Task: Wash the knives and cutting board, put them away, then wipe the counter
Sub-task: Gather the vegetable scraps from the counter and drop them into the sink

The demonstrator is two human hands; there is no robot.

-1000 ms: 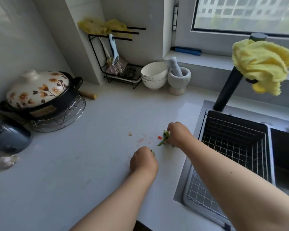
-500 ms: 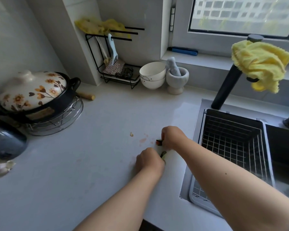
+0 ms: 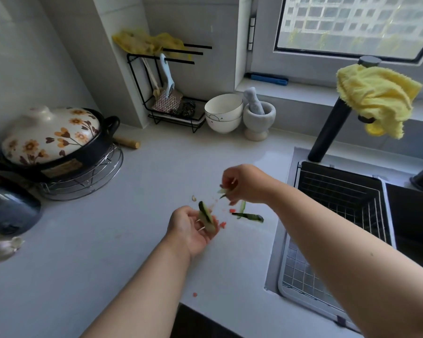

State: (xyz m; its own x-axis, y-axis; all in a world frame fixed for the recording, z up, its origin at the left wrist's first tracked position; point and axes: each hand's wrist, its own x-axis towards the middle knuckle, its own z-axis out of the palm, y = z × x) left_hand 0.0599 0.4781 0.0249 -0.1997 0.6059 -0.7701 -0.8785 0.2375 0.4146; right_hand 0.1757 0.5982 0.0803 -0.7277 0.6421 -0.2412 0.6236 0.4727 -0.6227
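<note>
Head camera, one wide view
Looks forward and down from close above the counter (image 3: 108, 240), toward the corner wall, window and sink (image 3: 340, 215)

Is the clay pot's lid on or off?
On. The flowered lid sits seated on the black clay pot, covering its mouth, and the pot rests on a wire rack on the counter.
</note>
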